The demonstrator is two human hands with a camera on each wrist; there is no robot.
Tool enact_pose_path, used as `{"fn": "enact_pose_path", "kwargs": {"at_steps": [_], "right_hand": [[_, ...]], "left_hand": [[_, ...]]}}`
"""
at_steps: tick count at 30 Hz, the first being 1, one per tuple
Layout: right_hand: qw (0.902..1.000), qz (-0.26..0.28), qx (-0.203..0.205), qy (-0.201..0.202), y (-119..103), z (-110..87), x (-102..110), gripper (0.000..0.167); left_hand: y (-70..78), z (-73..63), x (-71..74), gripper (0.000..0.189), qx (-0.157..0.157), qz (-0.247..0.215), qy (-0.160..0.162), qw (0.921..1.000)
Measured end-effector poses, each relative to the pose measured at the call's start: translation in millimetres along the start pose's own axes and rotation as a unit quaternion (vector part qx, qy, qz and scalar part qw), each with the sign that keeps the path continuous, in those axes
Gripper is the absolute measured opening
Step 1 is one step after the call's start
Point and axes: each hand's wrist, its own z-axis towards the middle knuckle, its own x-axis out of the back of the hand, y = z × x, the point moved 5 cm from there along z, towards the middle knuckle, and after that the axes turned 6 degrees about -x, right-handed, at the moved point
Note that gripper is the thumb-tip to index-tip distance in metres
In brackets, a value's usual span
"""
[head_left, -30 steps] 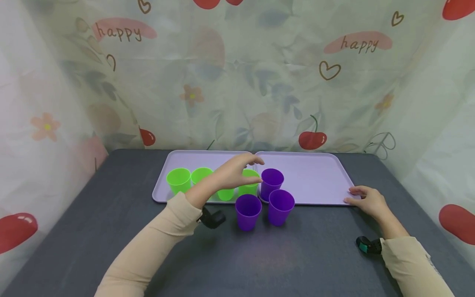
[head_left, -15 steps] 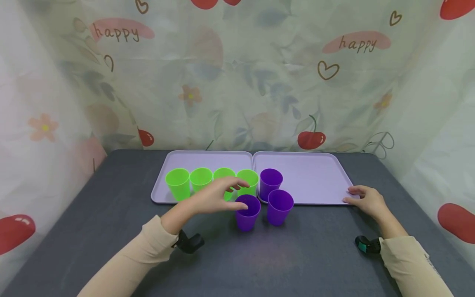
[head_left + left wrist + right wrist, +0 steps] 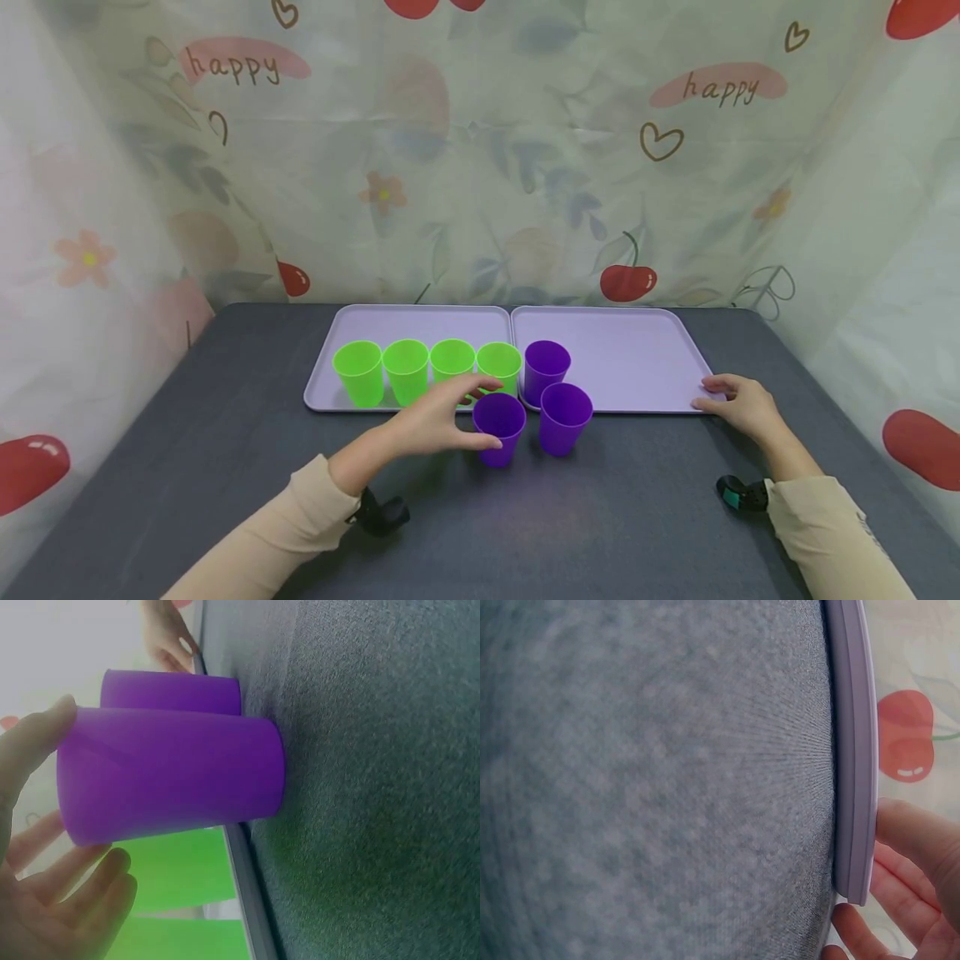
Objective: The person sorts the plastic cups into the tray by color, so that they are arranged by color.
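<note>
My left hand (image 3: 431,419) is around a purple cup (image 3: 508,427) on the near side of the trays; in the left wrist view its thumb lies against the cup's (image 3: 172,772) rim end and the fingers spread on the other side. That cup stands upright on the table. A second purple cup (image 3: 566,421) stands just right of it, and a third purple cup (image 3: 542,375) sits on the right lilac tray (image 3: 630,358). At that tray's near right corner my right hand (image 3: 742,405) holds the rim between thumb and fingers; the right wrist view shows the rim (image 3: 855,750).
Several green cups (image 3: 406,371) stand in a row on the left lilac tray (image 3: 420,321), which adjoins the right one. Both trays lie on a dark grey table (image 3: 570,533). A patterned cloth (image 3: 480,167) hangs behind and at the sides.
My left hand has moved down and left from the purple cup on the right tray to the nearer left purple cup. The right hand has stayed at the tray corner.
</note>
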Motion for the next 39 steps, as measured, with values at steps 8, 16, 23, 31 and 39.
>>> {"fn": "enact_pose_path", "kwargs": {"at_steps": [8,16,23,31,39], "right_hand": [[1.0,0.002,-0.005,-0.004,-1,0.1,0,0.058],[1.0,0.002,-0.001,-0.004,-2,0.3,0,0.058],[1.0,0.001,-0.002,-0.004,-2,0.6,0,0.057],[0.9999,0.003,-0.005,-0.01,-1,-0.1,0,0.058],[0.9999,0.004,-0.009,-0.012,-2,-1.1,0,0.058]], "left_hand": [[2.5,1.5,-1.0,0.06,-0.006,0.011,0.005,0.9999],[7.9,3.1,3.9,0.057,0.003,0.013,0.006,0.9999],[13.0,6.3,10.1,0.056,0.003,0.013,0.008,0.9999],[23.6,10.9,20.0,0.056,-0.004,0.018,0.017,0.9997],[38.2,20.9,32.6,0.056,-0.031,0.029,0.032,0.9986]]}}
